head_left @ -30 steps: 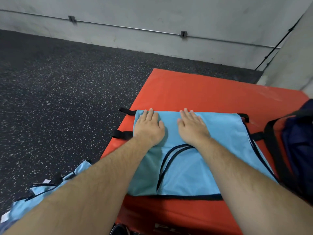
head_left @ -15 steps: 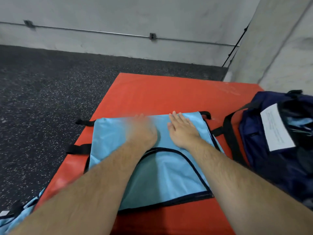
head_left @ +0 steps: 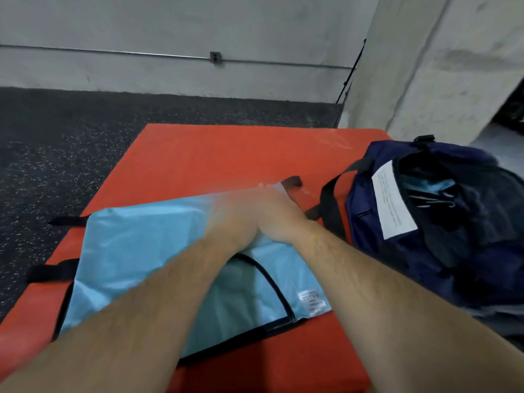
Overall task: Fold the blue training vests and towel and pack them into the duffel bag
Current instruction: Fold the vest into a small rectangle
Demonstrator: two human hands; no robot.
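Both hands have slid over toward the far right corner of the vest (head_left: 136,251) since half a second ago, and the left hand (head_left: 226,222) is now pressed right up against the right hand (head_left: 280,219) instead of sitting apart from it. Left one is a total smear of motion blur, so I can't tell if it's flat or grabbing anything. The right hand is back-up on the cloth with its fingertips (head_left: 262,186) at that far right corner, but honestly I can't tell whether it's pinching the fabric or just lying on it. The vest is light blue with black trim, spread across the near left part of the orange mat (head_left: 226,154). Its black straps (head_left: 48,272) reach the mat's left edge, another strap (head_left: 293,181) pokes out past the far right corner, and a little white tag (head_left: 312,303) shows near its near right corner. The navy duffel bag (head_left: 453,265) sits at the mat's right edge, just beside the vest. It's open at the top, with a white label (head_left: 394,199) by the opening and some blue cloth (head_left: 436,185) inside. Around the mat is dark speckled floor (head_left: 71,151), with a grey wall (head_left: 170,24) behind it, a thin pipe (head_left: 113,52) running along that wall, and a concrete pillar (head_left: 439,66) at the far right corner.
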